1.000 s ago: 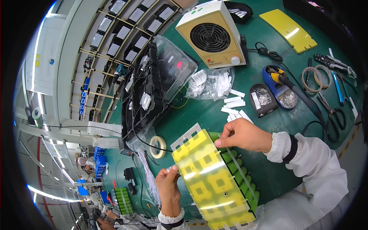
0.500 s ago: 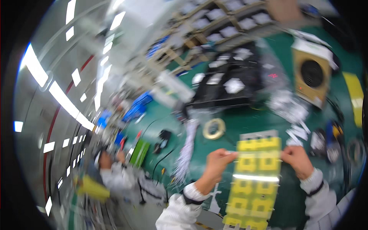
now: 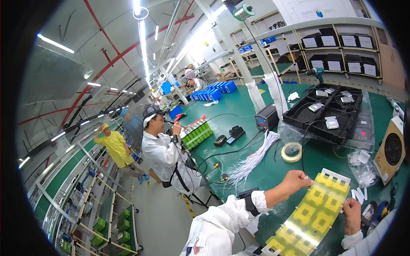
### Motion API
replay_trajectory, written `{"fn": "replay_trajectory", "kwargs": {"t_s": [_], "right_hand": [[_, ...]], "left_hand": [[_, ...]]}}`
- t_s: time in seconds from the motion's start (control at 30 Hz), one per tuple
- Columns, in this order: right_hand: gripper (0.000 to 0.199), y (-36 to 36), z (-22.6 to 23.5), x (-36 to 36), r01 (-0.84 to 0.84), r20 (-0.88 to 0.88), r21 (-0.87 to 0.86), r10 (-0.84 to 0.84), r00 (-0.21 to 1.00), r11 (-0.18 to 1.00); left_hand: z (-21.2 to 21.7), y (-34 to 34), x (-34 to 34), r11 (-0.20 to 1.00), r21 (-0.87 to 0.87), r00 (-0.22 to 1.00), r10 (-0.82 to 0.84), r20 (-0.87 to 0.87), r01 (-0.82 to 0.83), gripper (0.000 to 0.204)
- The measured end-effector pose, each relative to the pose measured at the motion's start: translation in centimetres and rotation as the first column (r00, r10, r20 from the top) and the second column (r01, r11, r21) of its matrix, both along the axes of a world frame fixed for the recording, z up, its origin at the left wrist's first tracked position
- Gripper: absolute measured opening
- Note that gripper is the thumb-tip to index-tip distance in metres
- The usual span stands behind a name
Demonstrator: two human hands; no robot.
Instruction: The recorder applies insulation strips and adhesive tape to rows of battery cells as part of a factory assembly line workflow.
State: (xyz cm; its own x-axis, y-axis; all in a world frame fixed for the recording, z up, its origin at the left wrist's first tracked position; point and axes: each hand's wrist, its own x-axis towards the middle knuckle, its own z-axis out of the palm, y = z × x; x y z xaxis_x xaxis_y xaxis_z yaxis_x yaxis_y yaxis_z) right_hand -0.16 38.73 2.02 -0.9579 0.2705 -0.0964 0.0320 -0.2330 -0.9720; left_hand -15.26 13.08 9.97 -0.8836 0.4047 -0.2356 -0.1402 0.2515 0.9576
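Observation:
A long yellow insulating sheet (image 3: 314, 211) with square cut-out patterns and a pale end strip runs from the lower edge up over the green bench. My left hand (image 3: 294, 180) grips its upper left corner. My right hand (image 3: 352, 214) holds its right edge lower down. Both wrists come out of white coat sleeves, and a black strap sits on my left wrist. What lies under the sheet is hidden.
A tape roll (image 3: 291, 152), a bundle of white wires (image 3: 252, 160) and a black tray (image 3: 331, 113) of small parts lie beyond the sheet. A beige fan box (image 3: 390, 150) stands at right. A co-worker in a white coat (image 3: 164, 155) works at the neighbouring bench.
The view has swung left and up, so the factory aisle and other people now show. Both hands have kept hold of the yellow sheet.

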Motion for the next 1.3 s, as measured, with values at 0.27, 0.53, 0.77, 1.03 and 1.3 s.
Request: {"fn": "replay_trajectory", "kwargs": {"t_s": [0.27,0.53,0.77,1.03,1.3], "right_hand": [[0.044,0.5,-1.0,-0.5,-0.024,0.013,0.036,0.024,1.000,0.999],[0.035,1.6,-3.1,-1.3,-0.053,0.041,0.015,0.052,0.998,0.998],[0.049,3.5,-6.6,-2.2,-0.085,0.069,0.173,0.074,0.995,0.981],[0.047,2.5,-5.7,-2.4,-0.013,0.092,0.253,-0.011,0.996,0.967],[0.020,2.1,-3.2,-0.3,0.232,-0.070,0.447,-0.225,0.972,0.864]], "left_hand": [[-1.4,-0.1,-0.5,0.999,0.022,1.000,0.029,-0.008,-0.029,0.027],[-0.7,0.1,-0.5,0.996,0.094,0.999,-0.007,-0.045,0.012,0.027],[-1.2,0.2,-0.5,0.994,0.108,0.998,-0.005,-0.055,0.011,0.027],[-1.4,0.2,-0.6,0.997,0.069,1.000,-0.023,0.001,0.023,0.027],[-0.4,-0.5,-1.2,0.998,-0.048,0.999,-0.041,-0.004,0.041,0.029]]}}
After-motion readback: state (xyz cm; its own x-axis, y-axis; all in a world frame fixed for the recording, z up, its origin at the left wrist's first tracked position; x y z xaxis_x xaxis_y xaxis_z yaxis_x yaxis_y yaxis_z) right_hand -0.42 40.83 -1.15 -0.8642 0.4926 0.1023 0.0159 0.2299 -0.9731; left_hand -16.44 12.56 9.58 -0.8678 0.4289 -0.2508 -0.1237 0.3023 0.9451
